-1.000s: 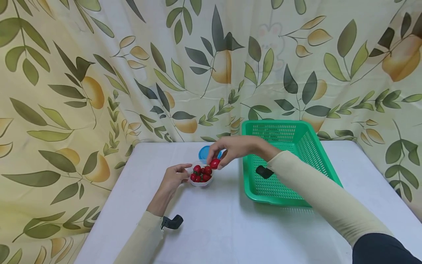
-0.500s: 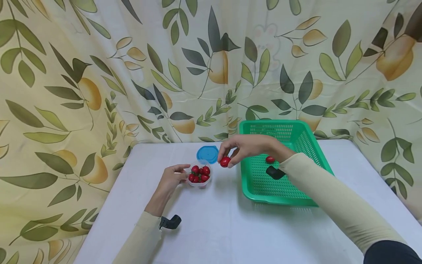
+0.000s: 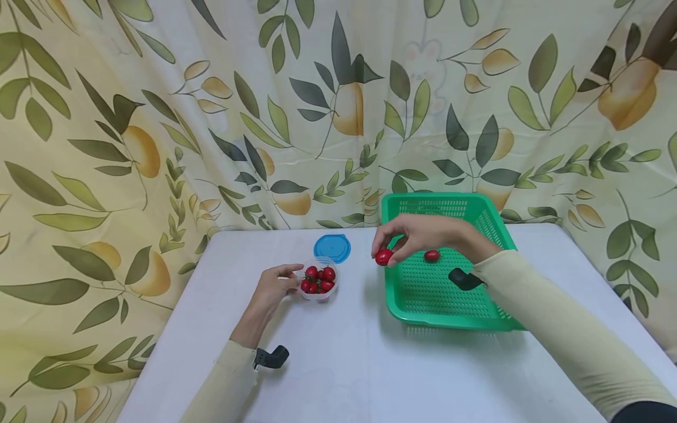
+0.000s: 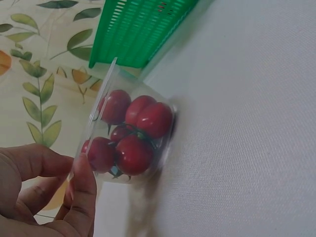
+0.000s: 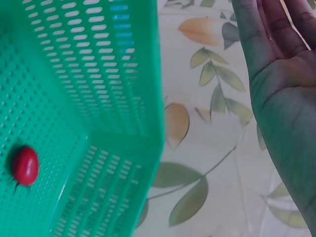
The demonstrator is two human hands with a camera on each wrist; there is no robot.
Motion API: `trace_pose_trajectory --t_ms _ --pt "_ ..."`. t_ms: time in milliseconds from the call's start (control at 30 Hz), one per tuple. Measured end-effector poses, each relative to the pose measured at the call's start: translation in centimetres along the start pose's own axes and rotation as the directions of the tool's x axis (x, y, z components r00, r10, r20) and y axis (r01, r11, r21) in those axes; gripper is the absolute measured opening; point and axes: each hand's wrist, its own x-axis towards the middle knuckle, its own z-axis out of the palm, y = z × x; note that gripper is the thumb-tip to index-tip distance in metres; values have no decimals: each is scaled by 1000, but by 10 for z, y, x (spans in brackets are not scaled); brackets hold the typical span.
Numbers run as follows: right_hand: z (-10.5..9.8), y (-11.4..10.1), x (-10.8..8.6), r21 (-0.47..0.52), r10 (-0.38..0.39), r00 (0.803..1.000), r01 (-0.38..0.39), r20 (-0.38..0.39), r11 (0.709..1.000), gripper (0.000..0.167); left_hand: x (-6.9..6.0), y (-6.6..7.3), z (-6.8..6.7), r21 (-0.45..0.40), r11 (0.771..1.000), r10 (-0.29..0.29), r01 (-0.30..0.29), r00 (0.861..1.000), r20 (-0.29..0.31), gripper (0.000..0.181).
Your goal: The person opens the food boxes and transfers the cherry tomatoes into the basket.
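My left hand (image 3: 272, 286) pinches the rim of a small clear plastic container (image 3: 316, 296) standing on the table. Inside it are several red cherry tomatoes (image 4: 134, 155) with green stems, seen through its wall in the left wrist view. Between thumb and fingertips, my right hand (image 3: 420, 231) holds a single cherry tomato (image 3: 384, 257) above the left edge of the green plastic basket (image 3: 449, 321). Another cherry tomato (image 3: 431, 256) lies on the basket floor. The right wrist view shows part of that hand, but its fingertips are out of frame.
Behind the container lies a round blue lid (image 3: 332, 248). A white cloth covers the table (image 3: 338, 364). A leaf-and-fruit patterned curtain (image 3: 238, 147) hangs directly behind the table's far edge.
My right hand has moved right with the cherry tomato, from over the container to the basket's left edge. The tomato on the basket floor has come into sight. My left hand stays at the container.
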Motion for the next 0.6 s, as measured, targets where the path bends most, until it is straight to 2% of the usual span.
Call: trace_pose_trajectory --t_ms 333,600 --pt "-4 21 -25 34 2 999 0 -45 999 33 2 1 -2 34 999 -13 13 1000 18 42" --pt "-9 35 -41 104 -6 998 13 -69 995 32 -1 3 -1 7 1000 1 -1 1000 11 40"
